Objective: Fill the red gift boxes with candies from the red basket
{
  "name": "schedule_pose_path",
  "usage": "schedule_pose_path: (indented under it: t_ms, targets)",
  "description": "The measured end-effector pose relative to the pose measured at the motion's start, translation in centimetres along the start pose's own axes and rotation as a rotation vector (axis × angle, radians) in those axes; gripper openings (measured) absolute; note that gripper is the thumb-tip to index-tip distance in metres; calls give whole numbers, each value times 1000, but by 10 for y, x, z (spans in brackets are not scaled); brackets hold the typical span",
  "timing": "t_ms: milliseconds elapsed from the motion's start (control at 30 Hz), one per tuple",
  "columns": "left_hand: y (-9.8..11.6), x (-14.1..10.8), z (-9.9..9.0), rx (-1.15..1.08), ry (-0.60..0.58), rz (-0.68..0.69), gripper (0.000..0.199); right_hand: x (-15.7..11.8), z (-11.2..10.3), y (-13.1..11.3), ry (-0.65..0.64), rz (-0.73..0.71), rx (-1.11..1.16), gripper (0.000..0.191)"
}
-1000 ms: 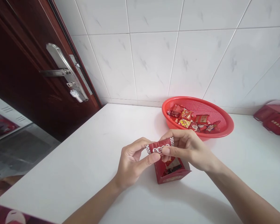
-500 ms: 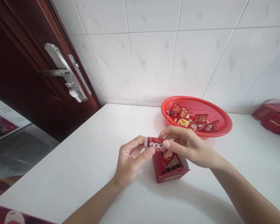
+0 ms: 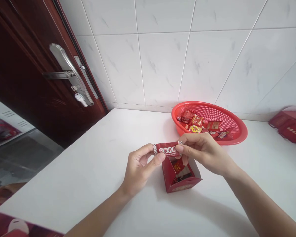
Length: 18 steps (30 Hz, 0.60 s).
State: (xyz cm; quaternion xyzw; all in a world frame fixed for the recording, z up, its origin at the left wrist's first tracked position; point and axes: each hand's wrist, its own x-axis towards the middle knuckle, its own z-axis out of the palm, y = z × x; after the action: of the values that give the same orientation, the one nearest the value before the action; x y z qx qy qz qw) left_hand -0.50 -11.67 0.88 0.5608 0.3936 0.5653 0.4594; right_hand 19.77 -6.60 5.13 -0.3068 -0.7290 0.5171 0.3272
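Between my two hands is a red wrapped candy (image 3: 167, 149) with white lettering and dotted ends. My left hand (image 3: 141, 168) pinches its left end between thumb and fingers. At the other end, my right hand (image 3: 204, 153) grips it the same way. Just below the candy stands an open red paper box (image 3: 169, 176), its flaps raised, with wrapped pieces inside. My fingers and the candy cover the box's far edge. Behind my right hand sits a red plastic basket (image 3: 234, 126) holding several wrapped candies (image 3: 197, 120).
The white table (image 3: 88, 164) meets a tiled wall (image 3: 162, 65) at the back. Several red boxes (image 3: 291, 128) lie at the far right. A dark red door (image 3: 27, 49) with a metal handle (image 3: 61, 75) and hanging keys is at the left.
My right fingers have slid slightly right along the candy, so more of its lettering and right dotted end shows. The whole view has shifted a little.
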Motion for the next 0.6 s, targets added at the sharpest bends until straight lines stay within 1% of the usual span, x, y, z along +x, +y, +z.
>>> schedule_pose_path:
  t_ms: [67, 133, 333, 500, 600]
  targets:
    - [0, 0, 0, 3, -5, 3, 15, 0, -2, -2, -25, 15, -16, 32]
    - [0, 0, 0, 18, -18, 4, 16, 0, -2, -2, -16, 19, -28, 34]
    - [-4, -1, -2, 92, -82, 28, 17, -1, 4, 2, -26, 3, -46, 36]
    - [-1, -2, -2, 13, -163, -26, 19, -2, 6, 2, -82, -19, -97, 37]
    - [-1, -2, -2, -9, -215, -48, 21, -2, 8, 2, -114, -19, -108, 42]
